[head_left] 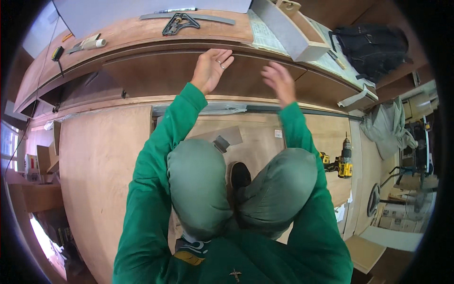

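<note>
I am crouched before a wooden workbench [142, 33], my knees in grey-green trousers below both arms in green sleeves. My left hand [211, 68] is raised with fingers spread, its fingertips at the front lip of the benchtop above a dark recess [161, 73]. My right hand [279, 81] is lifted beside it, fingers apart and slightly blurred, just under the same lip. Neither hand holds anything.
On the benchtop lie a combination square [179, 22], a pen [177, 10], a knife [87, 45] and an open wooden box [295, 31]. A black bag [373, 47] sits at the right. A yellow drill [344, 161] stands on the plywood floor [99, 180].
</note>
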A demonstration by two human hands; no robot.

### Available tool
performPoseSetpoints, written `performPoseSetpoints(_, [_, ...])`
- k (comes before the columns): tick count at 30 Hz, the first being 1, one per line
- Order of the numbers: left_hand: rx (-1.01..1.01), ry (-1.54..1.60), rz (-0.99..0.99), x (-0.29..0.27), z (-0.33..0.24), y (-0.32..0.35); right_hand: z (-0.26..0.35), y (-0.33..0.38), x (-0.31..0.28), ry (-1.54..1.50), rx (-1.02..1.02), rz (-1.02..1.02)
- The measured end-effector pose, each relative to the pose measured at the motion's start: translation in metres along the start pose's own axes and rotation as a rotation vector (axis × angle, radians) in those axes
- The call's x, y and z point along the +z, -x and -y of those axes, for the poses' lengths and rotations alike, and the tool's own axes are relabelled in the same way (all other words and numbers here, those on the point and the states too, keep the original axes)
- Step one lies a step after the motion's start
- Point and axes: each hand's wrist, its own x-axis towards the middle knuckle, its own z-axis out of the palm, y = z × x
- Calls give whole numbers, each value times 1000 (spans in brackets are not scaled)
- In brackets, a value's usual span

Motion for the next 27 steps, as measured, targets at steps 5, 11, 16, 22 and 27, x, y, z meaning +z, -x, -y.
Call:
performPoseSetpoints(5, [-14,56,52,-27,-9,3,-13,-34,64,-554,231,161])
performPoseSetpoints(11, [-26,64,44,-23,-8,10,-11,-43,72,-750,221,27])
performPoseSetpoints(16, [-26,59,49,-28,-17,13,-5,-49,41,-793,186,-297])
performPoseSetpoints(22, [25,83,69,-31,-19,11,-8,-50,46,-836,163,-353])
performPoseSetpoints(27, [-8,120,101,-39,-22,9,-9,-53,45,-729,222,-308])
